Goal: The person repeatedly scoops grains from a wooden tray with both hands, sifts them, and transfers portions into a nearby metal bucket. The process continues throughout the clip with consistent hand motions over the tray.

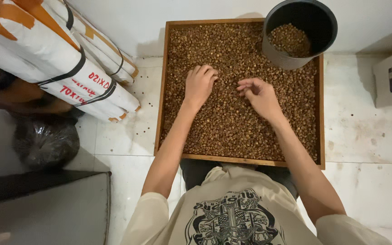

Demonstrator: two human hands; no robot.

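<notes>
Over the wooden tray (164,90) of brown beans (232,122), the left hand (199,84) is laid flat, fingers curled on the layer, while the right hand (259,93) is pinched together on beans, best lifted lightly toward the black bucket (277,56).

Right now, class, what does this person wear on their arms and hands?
Both arms are bare below short, loose beige sleeves. The left hand and right hand wear no gloves, rings or watch. The beige shirt carries a dark printed emblem.
</notes>
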